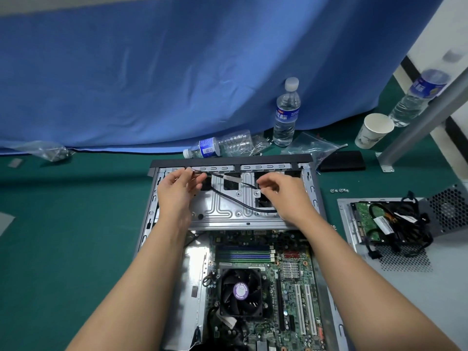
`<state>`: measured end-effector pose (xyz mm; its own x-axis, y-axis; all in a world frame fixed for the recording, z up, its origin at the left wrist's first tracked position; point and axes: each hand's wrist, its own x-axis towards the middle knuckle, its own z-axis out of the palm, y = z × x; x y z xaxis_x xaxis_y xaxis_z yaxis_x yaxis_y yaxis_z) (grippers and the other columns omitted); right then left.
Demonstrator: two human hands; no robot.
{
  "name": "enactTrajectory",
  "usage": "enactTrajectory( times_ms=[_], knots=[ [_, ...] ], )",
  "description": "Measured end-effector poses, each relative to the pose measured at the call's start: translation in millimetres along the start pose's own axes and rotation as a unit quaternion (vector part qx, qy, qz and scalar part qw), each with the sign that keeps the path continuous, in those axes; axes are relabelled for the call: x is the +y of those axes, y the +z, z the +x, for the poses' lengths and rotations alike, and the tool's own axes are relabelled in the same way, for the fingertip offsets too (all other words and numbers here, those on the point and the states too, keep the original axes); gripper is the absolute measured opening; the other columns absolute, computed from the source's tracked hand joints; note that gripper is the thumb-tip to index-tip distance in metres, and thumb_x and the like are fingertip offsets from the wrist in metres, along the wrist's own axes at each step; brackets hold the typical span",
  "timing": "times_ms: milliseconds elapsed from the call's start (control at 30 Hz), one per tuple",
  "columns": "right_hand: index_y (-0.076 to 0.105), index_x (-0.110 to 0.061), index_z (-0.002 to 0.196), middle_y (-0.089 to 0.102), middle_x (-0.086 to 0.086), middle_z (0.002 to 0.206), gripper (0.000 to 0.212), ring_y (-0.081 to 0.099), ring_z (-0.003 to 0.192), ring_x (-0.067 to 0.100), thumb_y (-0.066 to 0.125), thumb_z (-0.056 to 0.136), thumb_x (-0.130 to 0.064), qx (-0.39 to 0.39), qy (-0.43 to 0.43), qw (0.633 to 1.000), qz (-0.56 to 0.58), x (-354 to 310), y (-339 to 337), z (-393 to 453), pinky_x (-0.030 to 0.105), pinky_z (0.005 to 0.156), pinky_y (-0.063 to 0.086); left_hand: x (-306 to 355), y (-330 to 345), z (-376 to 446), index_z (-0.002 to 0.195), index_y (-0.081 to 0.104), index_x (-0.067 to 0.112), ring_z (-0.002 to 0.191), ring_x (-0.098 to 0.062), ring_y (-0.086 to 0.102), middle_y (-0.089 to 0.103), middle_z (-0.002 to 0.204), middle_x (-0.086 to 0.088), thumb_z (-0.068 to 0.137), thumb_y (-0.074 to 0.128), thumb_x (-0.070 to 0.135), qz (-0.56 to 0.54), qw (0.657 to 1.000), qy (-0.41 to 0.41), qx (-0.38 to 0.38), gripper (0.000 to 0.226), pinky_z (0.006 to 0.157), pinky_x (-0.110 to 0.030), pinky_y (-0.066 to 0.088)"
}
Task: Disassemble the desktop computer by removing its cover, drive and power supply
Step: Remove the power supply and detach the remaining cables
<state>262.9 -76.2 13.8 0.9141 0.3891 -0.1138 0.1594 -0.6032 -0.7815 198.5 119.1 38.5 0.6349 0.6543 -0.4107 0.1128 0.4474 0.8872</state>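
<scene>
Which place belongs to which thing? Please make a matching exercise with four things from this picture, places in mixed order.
Things:
1. paper cup
2. CPU fan
3. hard drive
4. lying water bottle

Places:
A. on the motherboard
B. on the removed cover, right of the case
C. by the metal post
D. just behind the case

Pairs: 1-C, 2-A, 3-B, 4-D

The single wide-angle head camera looks forward and steeply down from close above the open computer case (228, 224) on the green table (63, 236), both forearms reaching away from it, the blue curtain (177, 72) closing off the far side.
</scene>
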Motion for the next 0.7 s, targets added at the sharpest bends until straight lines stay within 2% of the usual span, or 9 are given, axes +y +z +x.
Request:
enactTrajectory(
  times_ms=[100, 167, 233, 300, 367, 433, 567, 633, 700],
  knots=[
    [0.068, -0.016, 0.112, 0.067, -0.003, 0.106, 0.025, 0.057, 0.091, 0.007, 0.059, 0.090, -0.009, 0.003, -0.025, 0.999, -0.027, -5, 5, 3, 0.016, 0.084, 0.044, -5, -11, 6, 0.084, 0.063, 0.011, 0.051, -0.010, 0.059, 0.066, 0.068, -0.003, 0.092, 0.060, 0.010, 0.187, 0.981, 0.033, 0.029, 0.009, 0.039, -0.019, 0.045],
    [0.065, -0.018, 0.117, 0.062, -0.002, 0.111, 0.028, 0.055, 0.101, 0.011, 0.056, 0.092, -0.010, -0.011, -0.049, 0.998, -0.045, -7, 8, 3, 0.021, 0.090, 0.041, -7, -15, 10, 0.090, 0.067, 0.011, 0.044, -0.009, 0.054, 0.065, 0.068, -0.001, 0.090, 0.064, 0.014, 0.319, 0.943, 0.088, 0.044, 0.005, 0.043, -0.023, 0.047],
    [0.064, -0.020, 0.121, 0.058, -0.003, 0.112, 0.030, 0.050, 0.106, 0.013, 0.051, 0.095, -0.011, -0.028, -0.072, 0.996, -0.055, -9, 12, 2, 0.026, 0.091, 0.041, -8, -14, 12, 0.096, 0.065, 0.012, 0.049, -0.011, 0.056, 0.064, 0.071, -0.001, 0.089, 0.064, 0.015, 0.393, 0.909, 0.136, 0.039, 0.007, 0.049, -0.024, 0.050],
    [0.063, -0.020, 0.122, 0.054, -0.004, 0.113, 0.030, 0.048, 0.107, 0.013, 0.048, 0.097, -0.013, -0.037, -0.085, 0.993, -0.070, -10, 14, 0, 0.029, 0.089, 0.043, -10, -13, 10, 0.093, 0.064, 0.014, 0.054, -0.010, 0.057, 0.064, 0.073, 0.000, 0.089, 0.063, 0.011, 0.428, 0.887, 0.170, 0.014, 0.006, 0.050, -0.018, 0.047],
    [0.063, -0.021, 0.122, 0.052, -0.005, 0.113, 0.030, 0.045, 0.107, 0.013, 0.046, 0.097, -0.014, -0.043, -0.092, 0.991, -0.092, -10, 15, 0, 0.031, 0.089, 0.043, -13, -15, 11, 0.093, 0.069, 0.011, 0.067, -0.012, 0.054, 0.064, 0.085, -0.002, 0.089, 0.062, 0.008, 0.483, 0.851, 0.204, 0.004, 0.009, 0.063, -0.020, 0.045],
    [0.063, -0.022, 0.121, 0.051, -0.006, 0.114, 0.031, 0.043, 0.108, 0.012, 0.045, 0.097, -0.014, -0.050, -0.091, 0.989, -0.104, -10, 15, 0, 0.032, 0.090, 0.043, -15, -18, 11, 0.101, 0.071, 0.008, 0.079, -0.011, 0.049, 0.061, 0.100, -0.006, 0.089, 0.061, 0.007, 0.519, 0.825, 0.225, 0.000, 0.016, 0.073, -0.014, 0.036],
    [0.063, -0.021, 0.120, 0.050, -0.006, 0.113, 0.032, 0.043, 0.109, 0.012, 0.043, 0.097, -0.011, -0.049, -0.087, 0.989, -0.107, -12, 17, 1, 0.033, 0.090, 0.044, -16, -22, 7, 0.116, 0.066, 0.001, 0.081, -0.009, 0.046, 0.052, 0.114, -0.010, 0.089, 0.057, -0.001, 0.523, 0.818, 0.238, -0.022, 0.028, 0.080, -0.004, 0.028],
    [0.063, -0.021, 0.120, 0.050, -0.007, 0.113, 0.032, 0.043, 0.109, 0.012, 0.043, 0.097, -0.011, -0.048, -0.085, 0.990, -0.105, -12, 17, 0, 0.032, 0.089, 0.044, -16, -24, 5, 0.121, 0.063, 0.001, 0.086, -0.011, 0.048, 0.056, 0.113, -0.010, 0.089, 0.054, -0.004, 0.529, 0.811, 0.249, -0.033, 0.034, 0.081, -0.005, 0.030],
    [0.064, -0.021, 0.120, 0.050, -0.006, 0.114, 0.032, 0.043, 0.109, 0.012, 0.044, 0.097, -0.011, -0.045, -0.085, 0.990, -0.104, -12, 17, 0, 0.032, 0.089, 0.044, -15, -27, 4, 0.121, 0.063, 0.003, 0.090, -0.017, 0.053, 0.062, 0.111, -0.011, 0.088, 0.053, -0.005, 0.536, 0.802, 0.261, -0.042, 0.035, 0.082, -0.013, 0.036]
  ],
)
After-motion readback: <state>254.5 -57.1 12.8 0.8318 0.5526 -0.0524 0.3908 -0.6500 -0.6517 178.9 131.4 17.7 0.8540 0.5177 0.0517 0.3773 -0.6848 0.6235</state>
